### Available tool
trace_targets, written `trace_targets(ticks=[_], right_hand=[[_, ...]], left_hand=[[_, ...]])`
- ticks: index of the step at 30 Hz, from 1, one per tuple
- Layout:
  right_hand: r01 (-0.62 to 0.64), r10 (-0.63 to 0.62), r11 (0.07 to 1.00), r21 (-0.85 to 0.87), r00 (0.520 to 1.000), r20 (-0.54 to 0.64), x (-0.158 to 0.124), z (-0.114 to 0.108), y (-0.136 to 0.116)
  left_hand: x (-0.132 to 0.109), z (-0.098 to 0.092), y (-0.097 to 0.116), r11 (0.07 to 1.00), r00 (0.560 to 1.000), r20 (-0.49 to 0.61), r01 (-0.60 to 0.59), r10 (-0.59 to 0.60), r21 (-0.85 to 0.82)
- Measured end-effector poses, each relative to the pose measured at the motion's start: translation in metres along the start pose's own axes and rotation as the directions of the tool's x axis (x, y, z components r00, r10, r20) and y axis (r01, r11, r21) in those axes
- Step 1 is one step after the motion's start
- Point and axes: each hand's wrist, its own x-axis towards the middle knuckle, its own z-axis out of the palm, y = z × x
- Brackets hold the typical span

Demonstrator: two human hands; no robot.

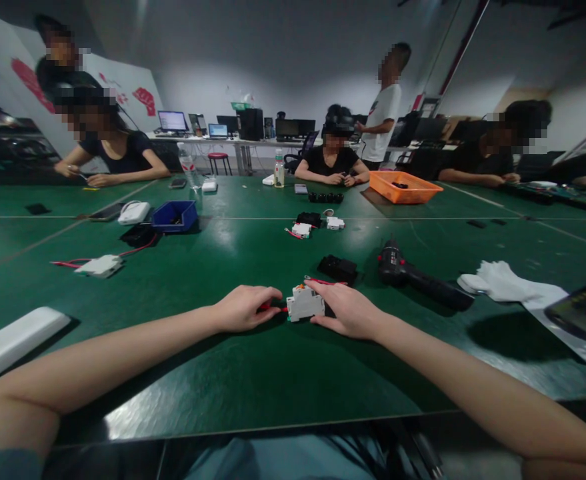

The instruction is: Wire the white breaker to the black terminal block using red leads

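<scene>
A pale grey circuit breaker point(305, 305) stands on the green table in front of me. My right hand point(347, 308) grips it from the right side, thumb and fingers around its edge. At its left side, my left hand point(247, 308) pinches a red wire point(283, 309) that meets the breaker; most of this wire is hidden by the fingers. Another red wire with a ring terminal point(317, 280) shows just behind the right fingers. Beyond them lies a black plastic part point(338, 268).
A black power screwdriver point(407, 277) lies to the right, with white gloves point(497, 281) past it. Another breaker point(100, 266) with red wires is at left, near a blue bin point(175, 217). An orange basket point(405, 192) stands farther back. Several people sit around the table.
</scene>
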Motion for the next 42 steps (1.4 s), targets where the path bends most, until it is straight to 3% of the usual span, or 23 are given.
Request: trace_targets(ticks=[9, 20, 35, 42], right_hand=[[-0.009, 0.009, 1.0, -0.004, 0.999, 0.033, 0.001, -0.001, -0.006], [0.002, -0.002, 1.0, 0.008, 1.0, 0.002, 0.0, -0.004, -0.009], [0.067, -0.083, 0.994, -0.092, 0.98, -0.183, 0.009, 0.014, -0.017], [0.098, -0.11, 0.992, -0.08, 0.979, -0.171, 0.011, 0.017, -0.016]], left_hand=[[0.0, -0.004, 0.006, 0.998, 0.997, 0.062, -0.043, 0.045, -0.036], [-0.001, -0.001, 0.017, 0.998, 0.998, 0.054, 0.037, -0.034, -0.055], [-0.003, -0.003, 0.018, 0.98, 0.998, -0.042, 0.027, -0.036, -0.198], [0.0, -0.001, 0.016, 0.958, 0.993, -0.072, 0.065, -0.088, -0.279]])
